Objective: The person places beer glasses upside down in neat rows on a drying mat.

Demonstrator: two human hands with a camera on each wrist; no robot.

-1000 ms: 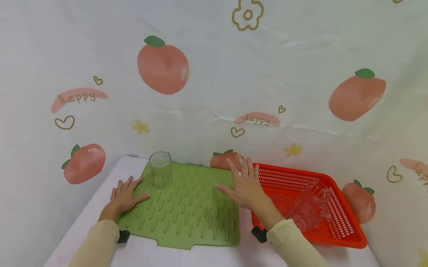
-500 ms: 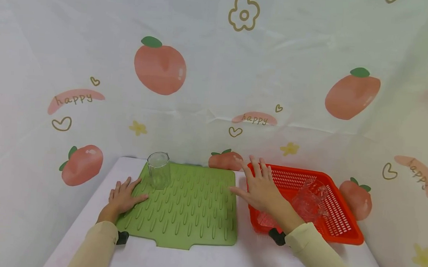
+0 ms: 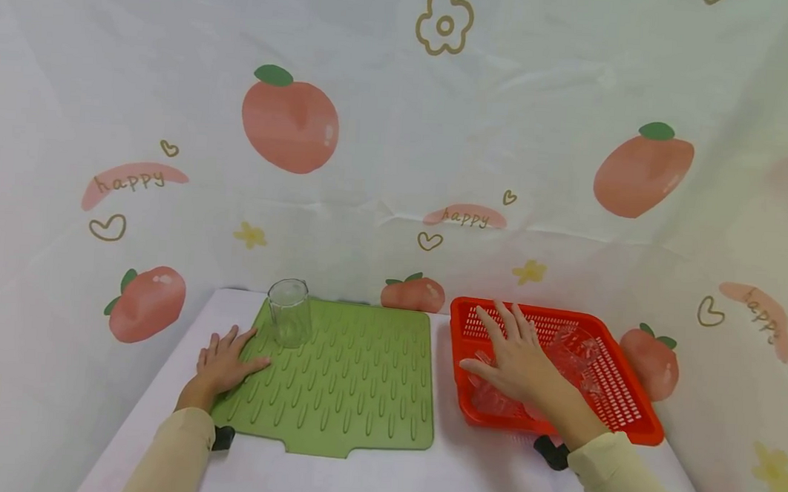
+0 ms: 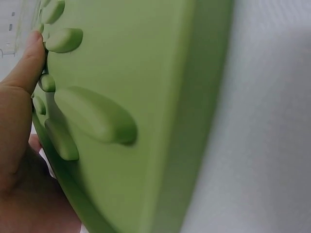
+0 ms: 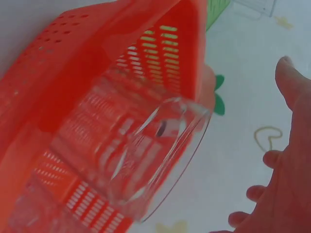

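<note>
A green ridged mat (image 3: 360, 378) lies on the table with a clear glass cup (image 3: 290, 315) upright at its back left corner. My left hand (image 3: 227, 365) rests at the mat's left edge, the thumb laid over the ridges, as the left wrist view also shows the thumb (image 4: 29, 65). Over the red plastic basket (image 3: 457, 353) hovers my right hand (image 3: 520, 364), fingers extended and holding nothing. Several clear glass cups lie in the basket, one of them under that hand. In the right wrist view a tilted glass cup (image 5: 141, 150) shows beside the right hand (image 5: 284, 174).
A white patterned cloth (image 3: 372, 148) hangs close behind the table and at both sides. The basket stands just right of the mat, with a narrow strip of white tabletop (image 3: 442, 427) between them. Black straps (image 3: 550, 452) sit at the wrists.
My right hand has moved right, from above the gap between mat and basket to over the basket. The left hand and the glass cup on the mat have stayed in place.
</note>
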